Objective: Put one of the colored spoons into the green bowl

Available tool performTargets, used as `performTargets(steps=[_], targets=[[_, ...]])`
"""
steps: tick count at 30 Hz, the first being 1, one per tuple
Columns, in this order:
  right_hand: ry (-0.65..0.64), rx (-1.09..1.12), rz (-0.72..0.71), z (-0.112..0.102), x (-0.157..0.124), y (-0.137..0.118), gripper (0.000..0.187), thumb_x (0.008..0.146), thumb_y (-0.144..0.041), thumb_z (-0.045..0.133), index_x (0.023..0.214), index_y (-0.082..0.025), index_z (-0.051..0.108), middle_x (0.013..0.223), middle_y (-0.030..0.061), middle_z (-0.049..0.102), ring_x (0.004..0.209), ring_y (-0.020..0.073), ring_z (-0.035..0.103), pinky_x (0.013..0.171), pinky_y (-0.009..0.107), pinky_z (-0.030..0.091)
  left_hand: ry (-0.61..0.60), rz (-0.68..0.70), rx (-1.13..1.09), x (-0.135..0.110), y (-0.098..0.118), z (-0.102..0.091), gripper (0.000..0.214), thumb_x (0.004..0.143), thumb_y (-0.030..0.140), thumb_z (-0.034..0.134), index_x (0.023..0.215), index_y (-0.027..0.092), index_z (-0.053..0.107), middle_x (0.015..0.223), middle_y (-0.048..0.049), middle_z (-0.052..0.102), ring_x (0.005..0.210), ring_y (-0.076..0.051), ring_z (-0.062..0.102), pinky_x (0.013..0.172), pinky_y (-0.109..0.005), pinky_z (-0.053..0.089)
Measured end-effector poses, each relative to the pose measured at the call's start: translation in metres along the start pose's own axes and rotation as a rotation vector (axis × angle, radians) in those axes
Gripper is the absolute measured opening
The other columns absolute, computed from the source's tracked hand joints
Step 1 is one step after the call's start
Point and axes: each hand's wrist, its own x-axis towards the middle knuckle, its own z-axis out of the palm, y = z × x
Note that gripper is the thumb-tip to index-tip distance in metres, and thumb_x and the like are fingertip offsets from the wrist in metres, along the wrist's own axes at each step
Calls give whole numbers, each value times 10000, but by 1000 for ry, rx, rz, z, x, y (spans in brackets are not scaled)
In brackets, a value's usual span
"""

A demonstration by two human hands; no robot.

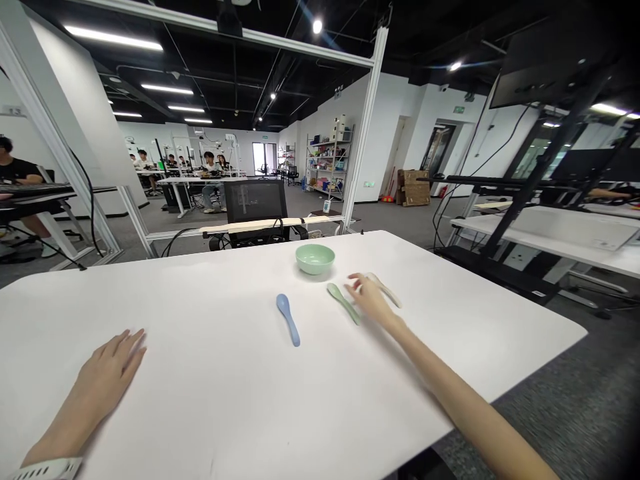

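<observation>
Room: a bright open workroom under a black ceiling, with an aluminium frame [370, 120] standing around the counter, a metal shelving unit [327, 160] by the far wall, and seated people [213, 170] well off in the distance, apart from the person's own hands

Counter: a white counter [165, 300] with rounded corners, broad enough to take both forearms, with everything gathered toward its middle, seemingly to stay within easy reach

Bowl: a pale green bowl [315, 259] sits upright beyond the spoons, mouth up; its contents cannot be seen from this angle

Spoons: a blue spoon [289, 320], a green spoon [343, 303] and a cream spoon [389, 291] lie flat in a loose row, their bowls pointing away; the gaps seem to leave each one free to be lifted alone

Right hand: the right hand [369, 300] reaches across the counter, its fingers [356, 280] open and unclenched, directly over the cream spoon; any contact is hard to tell

Left hand: the left hand [103, 377] rests flat on the counter, holding nothing, its fingers [135, 340] relaxed and released
</observation>
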Motion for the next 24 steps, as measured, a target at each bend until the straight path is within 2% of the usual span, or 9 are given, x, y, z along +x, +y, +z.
performTargets(steps=[2,5,8,10,12,15,17,20,24], targets=[[-163,64,-79,27,-17,-37,318,1024,-427,574,1236,-197,629,865,44,701,753,222,660,718,313,470,25,36,-35,5,17,-7,617,985,506,257,1387,188,600,1487,-166,679,1422,-352,588,1211,-539,457],[-355,65,-150,64,-41,-87,426,1031,-470,591,1339,-177,563,811,47,709,755,236,667,695,310,434,3,109,-129,16,56,-20,602,994,500,266,1358,187,628,1480,-161,686,1388,-339,619,1230,-549,446],[-427,-24,-217,84,-55,-117,444,1005,-356,615,1395,-164,525,939,92,734,878,266,693,735,312,427,-36,200,-229,25,106,-33,587,999,493,300,1360,177,639,1461,-166,696,1377,-316,631,1235,-534,453],[-429,-52,-253,84,-56,-122,434,979,-249,594,1399,-168,521,987,101,734,908,262,691,742,305,416,-34,259,-302,29,142,-40,545,1012,481,324,1348,196,645,1442,-148,704,1356,-292,645,1227,-521,471],[-405,-36,-240,76,-50,-114,436,965,-198,567,1397,-172,516,926,72,718,840,235,673,712,292,397,-11,297,-391,31,179,-43,506,1031,446,329,1359,209,633,1441,-138,695,1354,-273,643,1217,-519,487],[-309,38,-172,53,-34,-82,412,972,-217,543,1381,-178,510,790,3,651,692,190,601,648,274,370,4,377,-520,32,238,-38,452,1050,380,324,1359,239,624,1429,-125,688,1358,-251,641,1207,-510,504],[-212,88,-126,35,-22,-54,378,960,-236,542,1335,-190,523,742,-34,602,654,178,568,627,266,370,-41,449,-569,32,280,-30,451,1056,359,308,1366,246,615,1423,-129,687,1340,-239,652,1196,-494,517],[-62,127,-59,12,-5,-15,344,913,-251,559,1252,-198,538,695,-64,539,649,183,557,620,270,379,-157,577,-563,33,347,-13,486,1057,370,297,1433,221,568,1483,-159,657,1433,-269,588,1229,-525,483],[43,144,-32,0,7,12,307,866,-241,564,1170,-204,543,671,-79,484,644,196,553,634,291,402,-234,673,-558,39,424,7,564,1039,453,377,1517,179,499,1637,-201,531,1567,-306,448,1308,-554,373]])
